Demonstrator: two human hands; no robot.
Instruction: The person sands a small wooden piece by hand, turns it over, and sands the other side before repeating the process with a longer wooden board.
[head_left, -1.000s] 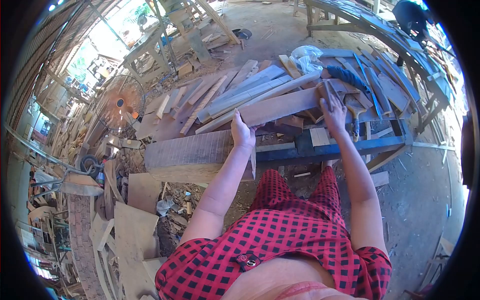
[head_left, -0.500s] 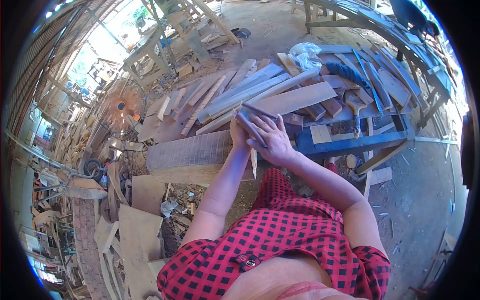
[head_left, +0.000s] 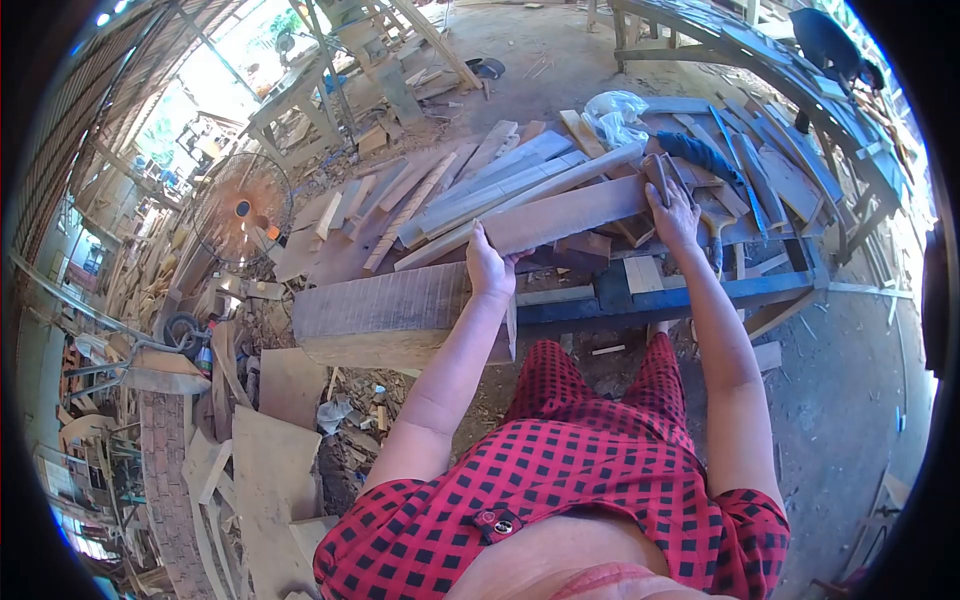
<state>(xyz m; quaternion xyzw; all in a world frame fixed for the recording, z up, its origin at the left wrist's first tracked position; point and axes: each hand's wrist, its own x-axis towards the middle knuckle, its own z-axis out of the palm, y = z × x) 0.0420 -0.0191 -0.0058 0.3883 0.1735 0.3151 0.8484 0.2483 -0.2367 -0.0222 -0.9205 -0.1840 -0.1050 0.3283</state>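
My left hand (head_left: 490,266) is closed on the left end of a brown wooden board (head_left: 572,215), thumb on top. The board slants up to the right over the pile of planks. At its far right end, my right hand (head_left: 675,212) is closed around a small flat brown piece (head_left: 655,174), fingers pointing away from me; I cannot tell whether it is wood or folded sandpaper. Just left of and below my left hand lies a thick squared timber (head_left: 385,305) with a rough, dark-lined top.
Loose planks (head_left: 500,190) cover the low dark-framed table (head_left: 720,285). On them lie a plastic bag (head_left: 614,115), a dark blue cloth bundle (head_left: 695,150) and a brush (head_left: 717,235). A rusty round fan (head_left: 242,210) stands at left, with a wheelbarrow (head_left: 165,372) nearby. A long bench (head_left: 720,45) stands behind.
My hands were together over the board's left end, holding dark flat pieces. They have separated: the right moved to the board's far end, the left took hold of the near end.
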